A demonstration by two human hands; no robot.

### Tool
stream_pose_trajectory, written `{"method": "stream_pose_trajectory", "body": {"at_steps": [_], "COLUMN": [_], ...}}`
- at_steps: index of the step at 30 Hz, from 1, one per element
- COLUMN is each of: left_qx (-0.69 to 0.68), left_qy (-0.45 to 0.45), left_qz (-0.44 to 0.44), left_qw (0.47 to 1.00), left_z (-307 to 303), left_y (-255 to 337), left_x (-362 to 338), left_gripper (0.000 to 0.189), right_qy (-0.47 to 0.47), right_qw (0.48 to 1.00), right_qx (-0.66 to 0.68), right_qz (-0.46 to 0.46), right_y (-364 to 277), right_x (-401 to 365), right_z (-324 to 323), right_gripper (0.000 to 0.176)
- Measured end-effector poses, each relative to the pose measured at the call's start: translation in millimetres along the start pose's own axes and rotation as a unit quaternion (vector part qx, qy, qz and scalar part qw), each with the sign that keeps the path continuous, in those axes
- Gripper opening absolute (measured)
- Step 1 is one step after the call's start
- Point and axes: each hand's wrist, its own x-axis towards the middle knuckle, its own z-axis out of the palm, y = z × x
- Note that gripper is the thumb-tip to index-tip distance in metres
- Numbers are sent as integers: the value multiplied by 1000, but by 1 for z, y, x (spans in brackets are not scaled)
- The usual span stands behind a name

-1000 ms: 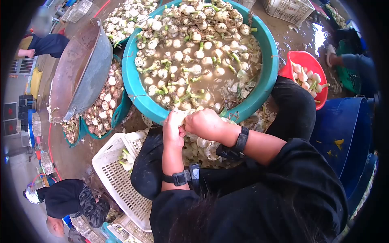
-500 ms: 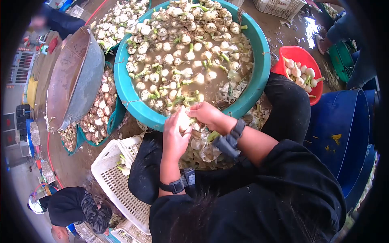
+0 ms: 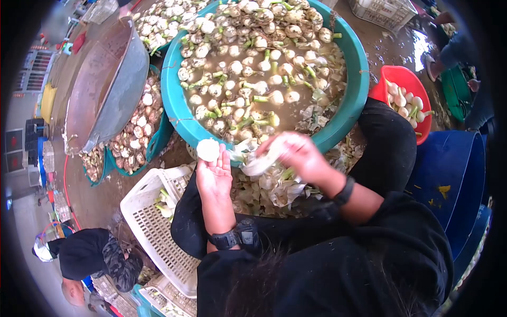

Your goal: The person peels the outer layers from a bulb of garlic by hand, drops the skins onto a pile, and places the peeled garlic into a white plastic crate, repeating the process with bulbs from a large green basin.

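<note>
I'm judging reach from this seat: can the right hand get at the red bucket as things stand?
Probably yes. The red bucket stands just past the right knee, its open top uncovered. The right hand must clear that knee, and seems busy with a pale peeling.

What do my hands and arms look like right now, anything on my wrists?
Your left hand and right hand look ungloved, though the right is blurred. The left wrist has a black strap with a dark, boxy device beside it; the right has a plain-looking black band. Your loose black sleeves leave both forearms bare.
</note>
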Motion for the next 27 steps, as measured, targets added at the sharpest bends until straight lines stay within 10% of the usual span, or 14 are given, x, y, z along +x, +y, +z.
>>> {"method": "stream_pose_trajectory", "body": {"at_steps": [3,7,13,15,19,27], "left_qx": [19,178,339,506,528,520], "left_qy": [5,8,-33,-78,-94,-38], "left_qz": [25,207,421,653,700,641], "left_qw": [999,962,841,558,471,563], "left_z": [8,25,14,20,33,27], "left_y": [1,-15,-26,-26,-29,-35], "left_x": [-14,-22,-17,-24,-37,-37], "left_gripper": [33,25,15,15,16,16], "right_qy": [37,-134,56,83,122,122], "right_qw": [983,857,952,949,898,894], "right_qx": [176,-497,-263,-287,-422,-431], "right_qz": [26,31,144,101,-6,26], "right_y": [-41,-16,-4,-7,-7,-6], "right_x": [11,11,30,33,34,35], "right_z": [-16,4,28,29,30,36], "right_gripper": [22,18,23,23,16,16]}}
